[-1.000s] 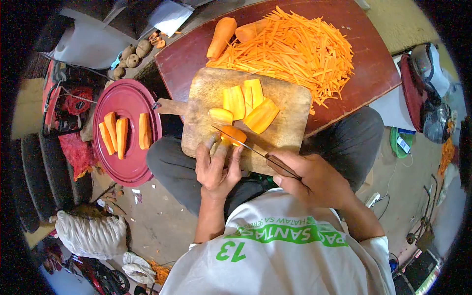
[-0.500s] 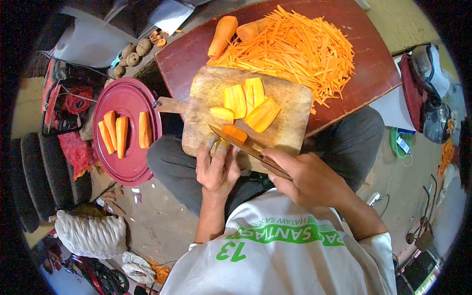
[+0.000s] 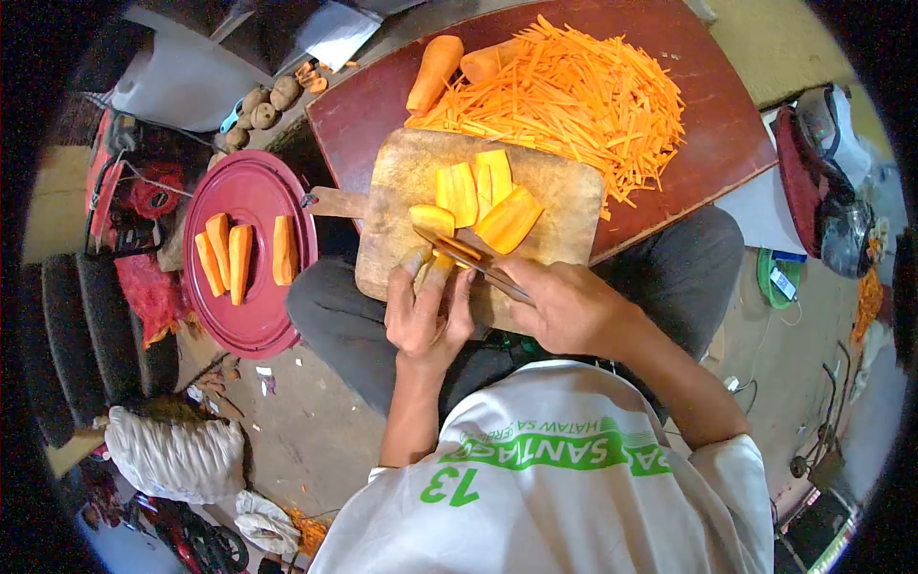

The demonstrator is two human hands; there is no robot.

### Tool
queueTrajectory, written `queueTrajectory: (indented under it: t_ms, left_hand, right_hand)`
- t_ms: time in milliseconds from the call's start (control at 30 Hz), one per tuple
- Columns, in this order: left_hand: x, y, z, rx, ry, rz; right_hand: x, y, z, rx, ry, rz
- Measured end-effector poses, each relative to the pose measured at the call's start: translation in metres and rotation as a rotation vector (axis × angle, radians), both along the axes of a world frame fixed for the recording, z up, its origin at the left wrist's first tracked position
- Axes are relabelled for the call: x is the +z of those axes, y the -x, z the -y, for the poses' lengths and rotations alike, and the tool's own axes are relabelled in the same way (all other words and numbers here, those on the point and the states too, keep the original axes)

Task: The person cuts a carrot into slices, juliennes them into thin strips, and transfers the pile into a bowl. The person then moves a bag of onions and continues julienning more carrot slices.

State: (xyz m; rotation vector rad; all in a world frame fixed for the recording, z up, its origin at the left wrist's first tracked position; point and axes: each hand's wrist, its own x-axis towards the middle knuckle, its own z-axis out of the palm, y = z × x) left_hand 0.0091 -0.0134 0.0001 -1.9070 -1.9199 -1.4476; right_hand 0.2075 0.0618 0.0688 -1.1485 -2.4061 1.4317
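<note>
My right hand (image 3: pixel 574 306) is closed around the handle of a knife (image 3: pixel 501 279), whose blade slants up and left across the lower part of a wooden cutting board (image 3: pixel 392 182). Against the blade, the fingertips of my left hand (image 3: pixel 427 311) press on a carrot piece, which the fingers and blade mostly hide. Just beyond the knife lie several flat carrot slices (image 3: pixel 510 222) on the board, yellow-orange on their cut faces. The board rests over my lap and against the table edge, its handle pointing left.
Behind the board, a heap of carrot strips (image 3: pixel 593 105) and two whole carrots (image 3: pixel 436 72) cover part of the red table (image 3: pixel 717 124). At left, a pink round lid (image 3: pixel 258 330) holds several peeled carrots (image 3: pixel 239 263). Brown round vegetables (image 3: pixel 284 92) lie past it.
The knife and my right hand have moved slightly up and left. My left fingertips have shifted a little right and sit closer against the blade. The slices stay put.
</note>
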Motion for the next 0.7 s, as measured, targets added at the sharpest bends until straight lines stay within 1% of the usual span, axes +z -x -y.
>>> queueTrajectory:
  t_ms: [33, 133, 233, 333, 433, 567, 600, 700]
  left_hand:
    - [-0.002, 0.000, 0.004, 0.010, 0.025, 0.008]
    - [-0.003, 0.001, 0.004, -0.026, -0.003, 0.010]
    - [-0.001, 0.001, 0.006, -0.039, -0.025, 0.006]
    - [-0.002, 0.008, 0.007, -0.044, -0.063, -0.007]
    - [0.001, 0.009, 0.008, -0.037, -0.068, 0.021]
    - [0.003, 0.009, 0.001, -0.055, -0.032, 0.023]
    - [0.004, 0.007, -0.001, -0.064, -0.023, 0.015]
    - [0.002, 0.005, -0.006, -0.075, 0.072, 0.011]
  right_hand:
    - [0.001, 0.002, -0.002, 0.016, 0.023, 0.068]
    - [0.002, 0.001, -0.012, 0.061, 0.007, 0.108]
    - [0.014, 0.014, -0.023, 0.134, -0.016, 0.249]
    - [0.001, 0.015, -0.036, 0.138, -0.112, 0.030]
    - [0.004, 0.004, -0.042, 0.035, 0.065, -0.224]
    - [0.014, -0.024, -0.040, -0.159, 0.468, -0.353]
    - [0.011, -0.026, -0.031, -0.247, 0.501, -0.439]
    - [-0.008, -0.046, -0.021, -0.313, 0.484, -0.437]
